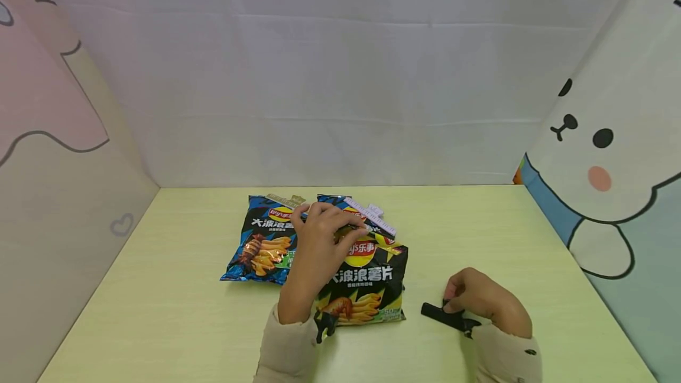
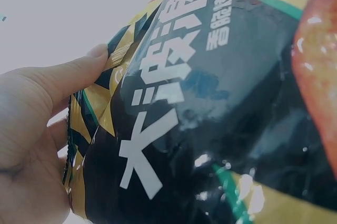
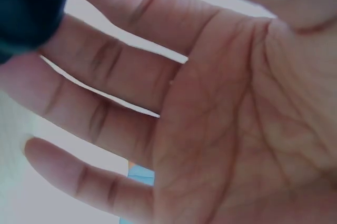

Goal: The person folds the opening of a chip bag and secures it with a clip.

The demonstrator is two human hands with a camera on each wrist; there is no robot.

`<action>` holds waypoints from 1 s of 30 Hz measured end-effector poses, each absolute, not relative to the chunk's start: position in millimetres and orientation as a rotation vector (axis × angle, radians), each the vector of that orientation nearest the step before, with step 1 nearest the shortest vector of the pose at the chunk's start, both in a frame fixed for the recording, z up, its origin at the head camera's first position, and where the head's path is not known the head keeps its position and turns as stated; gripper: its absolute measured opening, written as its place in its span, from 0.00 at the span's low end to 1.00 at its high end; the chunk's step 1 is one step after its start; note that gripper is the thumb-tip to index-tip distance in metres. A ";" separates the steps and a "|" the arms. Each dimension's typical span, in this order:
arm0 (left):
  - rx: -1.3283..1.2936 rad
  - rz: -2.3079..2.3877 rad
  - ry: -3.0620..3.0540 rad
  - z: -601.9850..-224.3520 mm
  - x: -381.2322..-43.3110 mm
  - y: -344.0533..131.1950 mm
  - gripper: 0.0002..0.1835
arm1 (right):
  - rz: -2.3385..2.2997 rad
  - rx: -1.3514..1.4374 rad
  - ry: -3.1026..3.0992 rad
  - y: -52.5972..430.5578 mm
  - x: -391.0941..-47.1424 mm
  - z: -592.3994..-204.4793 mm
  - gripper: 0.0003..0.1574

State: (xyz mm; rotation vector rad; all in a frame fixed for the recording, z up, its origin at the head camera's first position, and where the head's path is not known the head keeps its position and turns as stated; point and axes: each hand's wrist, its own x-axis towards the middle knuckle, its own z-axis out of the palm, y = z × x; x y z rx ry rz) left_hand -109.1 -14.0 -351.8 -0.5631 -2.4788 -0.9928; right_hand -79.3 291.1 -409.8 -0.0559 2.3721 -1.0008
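Note:
My left hand pinches the top edge of a black chip bag, thumb on the printed front. In the left wrist view, the bag's glossy front fills most of the frame, and the thumb presses near its crimped edge. At the right, my right hand pinches a black bar-shaped bag clip between thumb and fingers, low over the table. A dark piece of it shows at the fingertips in the right wrist view, blurred; the little finger is spread apart.
A blue chip bag lies left of the left hand, with a gold clip on its top. Behind the black bag, another blue bag carries a pale lilac clip. Fabric walls enclose the pale yellow table.

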 end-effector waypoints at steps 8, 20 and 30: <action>-0.561 -0.996 -2.479 -351.6 -108.9 -13.9 0.04 | -1.052 -0.097 2.371 290.8 -80.6 -407.5 0.14; -0.578 -1.016 -2.500 -352.0 -108.7 -14.7 0.04 | -0.985 -0.081 2.474 287.5 -83.9 -401.6 0.11; -0.584 -1.020 -2.487 -352.1 -109.1 -15.0 0.05 | -0.948 0.000 2.651 283.0 -85.2 -396.3 0.20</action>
